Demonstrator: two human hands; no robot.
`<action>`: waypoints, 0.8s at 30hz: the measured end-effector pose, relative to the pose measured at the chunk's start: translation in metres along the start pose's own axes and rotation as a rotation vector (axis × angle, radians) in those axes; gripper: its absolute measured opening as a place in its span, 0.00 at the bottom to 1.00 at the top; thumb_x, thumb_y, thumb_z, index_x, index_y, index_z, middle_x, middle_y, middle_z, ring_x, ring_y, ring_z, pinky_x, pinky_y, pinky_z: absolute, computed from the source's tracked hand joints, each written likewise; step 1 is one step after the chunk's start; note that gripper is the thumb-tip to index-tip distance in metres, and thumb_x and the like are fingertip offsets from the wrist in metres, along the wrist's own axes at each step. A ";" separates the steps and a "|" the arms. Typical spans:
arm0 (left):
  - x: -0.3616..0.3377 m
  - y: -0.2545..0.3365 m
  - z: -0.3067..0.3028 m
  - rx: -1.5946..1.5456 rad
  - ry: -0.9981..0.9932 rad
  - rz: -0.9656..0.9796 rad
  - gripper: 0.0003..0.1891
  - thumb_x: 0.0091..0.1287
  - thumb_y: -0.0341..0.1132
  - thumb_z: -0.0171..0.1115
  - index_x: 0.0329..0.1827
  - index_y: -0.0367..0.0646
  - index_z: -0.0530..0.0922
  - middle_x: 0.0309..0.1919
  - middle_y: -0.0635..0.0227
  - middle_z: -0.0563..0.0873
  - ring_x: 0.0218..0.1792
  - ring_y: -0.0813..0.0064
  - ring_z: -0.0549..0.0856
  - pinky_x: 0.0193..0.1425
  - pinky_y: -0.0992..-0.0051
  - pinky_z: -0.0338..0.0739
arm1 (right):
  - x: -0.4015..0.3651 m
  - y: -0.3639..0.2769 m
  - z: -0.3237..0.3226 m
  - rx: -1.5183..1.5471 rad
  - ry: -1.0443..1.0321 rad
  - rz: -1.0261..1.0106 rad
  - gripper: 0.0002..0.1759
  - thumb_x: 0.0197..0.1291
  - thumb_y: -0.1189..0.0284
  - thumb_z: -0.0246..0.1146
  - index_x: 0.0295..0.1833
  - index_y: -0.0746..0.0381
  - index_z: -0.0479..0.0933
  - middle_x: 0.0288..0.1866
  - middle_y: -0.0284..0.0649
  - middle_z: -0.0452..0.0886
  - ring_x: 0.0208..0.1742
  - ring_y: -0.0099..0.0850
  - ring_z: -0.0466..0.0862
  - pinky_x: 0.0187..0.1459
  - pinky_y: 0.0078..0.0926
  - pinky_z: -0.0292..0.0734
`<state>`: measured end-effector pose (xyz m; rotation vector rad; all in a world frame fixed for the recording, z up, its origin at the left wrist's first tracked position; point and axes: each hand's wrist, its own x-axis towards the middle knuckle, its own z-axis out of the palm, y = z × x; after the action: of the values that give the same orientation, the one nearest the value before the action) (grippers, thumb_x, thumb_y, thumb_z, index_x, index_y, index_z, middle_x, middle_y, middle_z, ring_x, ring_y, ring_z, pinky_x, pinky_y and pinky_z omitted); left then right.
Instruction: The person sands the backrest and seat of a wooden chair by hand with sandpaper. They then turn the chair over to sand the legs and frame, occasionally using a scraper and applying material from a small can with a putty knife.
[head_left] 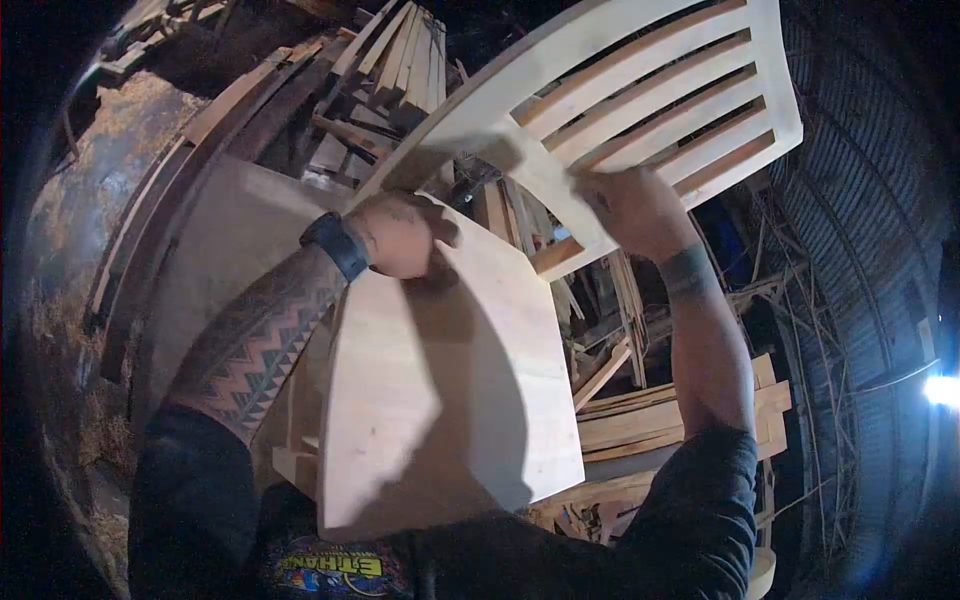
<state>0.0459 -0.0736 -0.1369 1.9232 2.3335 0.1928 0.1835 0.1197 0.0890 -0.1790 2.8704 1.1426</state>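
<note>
An unfinished pale wooden chair is tilted in front of me, its flat seat [440, 390] low in the middle and its slatted backrest [660, 95] reaching to the upper right. My left hand [400, 235], with a dark band at the wrist, grips the chair where seat and back post meet. My right hand [630, 210] clasps the lower rail of the slatted backrest from the right. Both forearms are tattooed.
Stacked timber boards and offcuts [390, 70] lie behind the chair at the top. More planks [650, 420] are piled at lower right. A large pale panel [230, 250] stands left. A corrugated wall [870, 250] and a bright lamp [942, 390] are at right.
</note>
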 end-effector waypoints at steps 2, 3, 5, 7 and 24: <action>-0.003 0.007 -0.006 -0.056 -0.002 -0.008 0.22 0.68 0.45 0.56 0.51 0.39 0.89 0.52 0.46 0.90 0.54 0.49 0.90 0.62 0.54 0.83 | 0.011 -0.023 -0.024 -0.057 0.156 0.132 0.16 0.72 0.63 0.58 0.60 0.51 0.83 0.41 0.48 0.90 0.41 0.48 0.91 0.42 0.50 0.87; -0.005 0.009 -0.007 -0.086 0.040 -0.028 0.22 0.68 0.45 0.56 0.51 0.39 0.89 0.51 0.46 0.90 0.54 0.48 0.90 0.62 0.54 0.83 | 0.015 -0.016 -0.013 -0.094 0.192 0.107 0.16 0.72 0.64 0.58 0.60 0.51 0.83 0.41 0.48 0.90 0.39 0.48 0.91 0.40 0.49 0.87; -0.008 0.009 -0.006 -0.129 0.117 -0.061 0.21 0.67 0.45 0.57 0.49 0.38 0.89 0.51 0.46 0.90 0.54 0.48 0.90 0.62 0.54 0.83 | 0.029 -0.009 0.008 -0.164 0.268 0.046 0.15 0.71 0.66 0.57 0.59 0.52 0.82 0.40 0.46 0.90 0.35 0.47 0.91 0.37 0.48 0.87; -0.008 0.008 -0.002 -0.159 0.199 -0.088 0.21 0.66 0.45 0.57 0.48 0.37 0.89 0.51 0.46 0.90 0.54 0.48 0.89 0.62 0.55 0.83 | 0.037 -0.020 0.013 -0.257 0.168 0.121 0.18 0.70 0.69 0.57 0.63 0.54 0.79 0.41 0.44 0.89 0.36 0.46 0.91 0.36 0.45 0.88; 0.009 0.003 0.007 -0.155 0.216 -0.030 0.30 0.69 0.59 0.66 0.65 0.46 0.81 0.64 0.53 0.82 0.66 0.51 0.81 0.72 0.55 0.74 | -0.051 -0.006 0.057 0.155 0.276 0.221 0.19 0.77 0.62 0.57 0.65 0.58 0.81 0.31 0.45 0.88 0.31 0.42 0.90 0.36 0.44 0.85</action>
<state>0.0487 -0.0636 -0.1436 1.8759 2.3930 0.5871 0.2352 0.1588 0.0481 -0.0131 3.2775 0.9867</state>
